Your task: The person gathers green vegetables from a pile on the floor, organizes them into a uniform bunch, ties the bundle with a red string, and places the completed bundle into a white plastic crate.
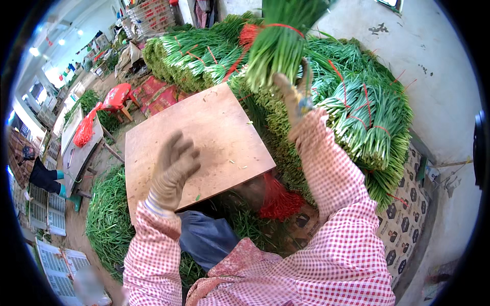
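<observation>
Behind your hands rose stacked green bundles (357, 102). Your right hand (293, 99) lifted a tied chive bunch (280, 43), fingers closed around it. Your left hand (173, 166) hovered open-fingered, empty, above the wooden board (214, 127).

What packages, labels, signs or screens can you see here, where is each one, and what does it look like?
Flattened printed cardboard: on the ground at right, under the green bundles; tan with rows of dark emblems.
Red printed sacks: on the ground behind the wooden board; red, flat.
White crates: stacked at top centre; slatted.
No screens visible.
</observation>
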`<state>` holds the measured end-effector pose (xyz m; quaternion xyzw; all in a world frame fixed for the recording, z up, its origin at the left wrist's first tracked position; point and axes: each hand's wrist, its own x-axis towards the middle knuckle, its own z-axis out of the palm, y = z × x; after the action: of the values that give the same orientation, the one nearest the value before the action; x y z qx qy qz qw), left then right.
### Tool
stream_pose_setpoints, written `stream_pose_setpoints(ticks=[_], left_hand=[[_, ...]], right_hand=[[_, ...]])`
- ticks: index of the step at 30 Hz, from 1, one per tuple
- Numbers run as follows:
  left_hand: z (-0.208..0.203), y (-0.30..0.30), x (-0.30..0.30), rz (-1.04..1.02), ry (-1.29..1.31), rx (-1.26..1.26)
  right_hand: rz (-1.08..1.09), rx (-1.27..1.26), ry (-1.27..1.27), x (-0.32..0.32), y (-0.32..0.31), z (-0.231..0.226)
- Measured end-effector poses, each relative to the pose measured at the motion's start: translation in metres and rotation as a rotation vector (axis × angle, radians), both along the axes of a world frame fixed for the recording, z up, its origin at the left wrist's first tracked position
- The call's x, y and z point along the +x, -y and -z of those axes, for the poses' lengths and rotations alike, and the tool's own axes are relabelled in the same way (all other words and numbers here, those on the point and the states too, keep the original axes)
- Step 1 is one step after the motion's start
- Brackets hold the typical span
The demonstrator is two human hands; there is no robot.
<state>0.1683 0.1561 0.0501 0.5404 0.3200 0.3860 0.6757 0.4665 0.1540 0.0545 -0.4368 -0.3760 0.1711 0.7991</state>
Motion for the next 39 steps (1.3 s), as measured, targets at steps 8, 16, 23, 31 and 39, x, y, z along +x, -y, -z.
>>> stream_pose_setpoints(ticks=[8, 16, 23, 31, 39], left_hand=[[0.14, 0.01, -0.044, -0.041, -0.471, 0.001], [0.17, -0.012, 0.046, 0.192, -1.305, 1.094], [0.184, -0.024, 0.046, 0.097, -1.367, 1.21], [0.181, -0.018, 0.045, 0.105, -1.364, 1.215], [0.168, -0.023, 0.059, 0.117, -1.404, 1.164]], right_hand=[[-0.155, -0.522, -0.018, -0.055, 0.058, 0.163], [-0.435, -1.667, 0.022, -0.085, 0.344, 0.427], [-0.49, -1.77, -0.329, -0.053, 0.342, 0.427], [-0.14, -1.763, -0.085, -0.049, 0.231, 0.433], [-0.111, -1.773, 0.223, -0.038, 0.188, 0.411]])
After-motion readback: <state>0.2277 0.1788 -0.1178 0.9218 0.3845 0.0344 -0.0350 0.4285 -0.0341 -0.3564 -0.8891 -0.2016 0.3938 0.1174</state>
